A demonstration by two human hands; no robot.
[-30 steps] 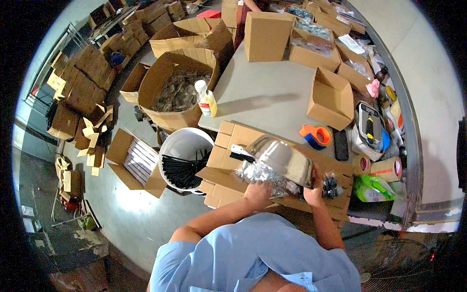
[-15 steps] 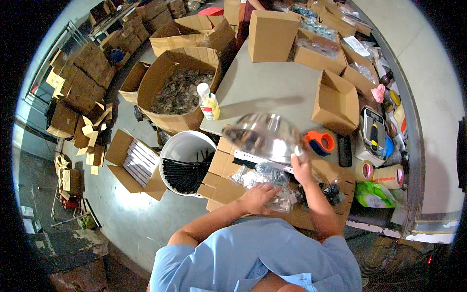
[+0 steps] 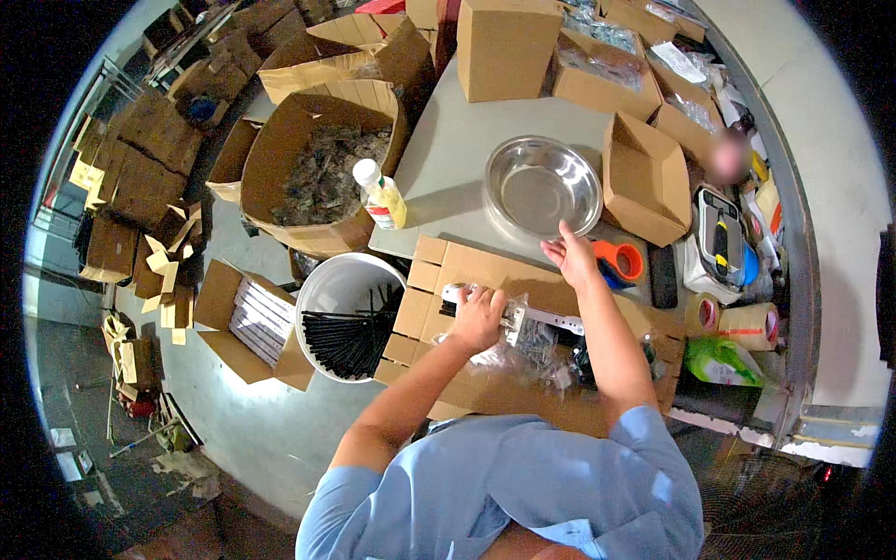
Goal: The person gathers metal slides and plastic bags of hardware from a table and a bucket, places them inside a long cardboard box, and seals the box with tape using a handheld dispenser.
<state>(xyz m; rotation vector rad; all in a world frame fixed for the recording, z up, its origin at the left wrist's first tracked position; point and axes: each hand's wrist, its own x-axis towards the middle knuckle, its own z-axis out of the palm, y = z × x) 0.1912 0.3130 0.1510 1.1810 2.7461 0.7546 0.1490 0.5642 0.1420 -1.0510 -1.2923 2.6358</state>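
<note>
A shiny steel bowl (image 3: 539,182) sits upright, hollow side up, on the grey table behind the cardboard. My right hand (image 3: 571,257) is at its near rim, fingers apart and gripping nothing. Over flattened cardboard (image 3: 504,266), my left hand (image 3: 478,317) curls round the left part of a long white perforated strip (image 3: 563,322); its fingers partly hide the strip. Clear plastic bags of small parts (image 3: 527,355) lie beneath and beside that hand. Small black parts (image 3: 583,364) lie under my right forearm.
A capped bottle (image 3: 385,201) stands at the table's left edge. Left of the cardboard is a white bucket (image 3: 322,280) of black rods. An open carton (image 3: 644,182), orange tape roll (image 3: 621,261) and clear tape rolls (image 3: 749,327) stand to the right. Large cartons (image 3: 261,177) line the left.
The bowl was tilted in my right hand above the cardboard; now it rests on the table farther back, released. My left hand has moved up from the bags onto the white strip.
</note>
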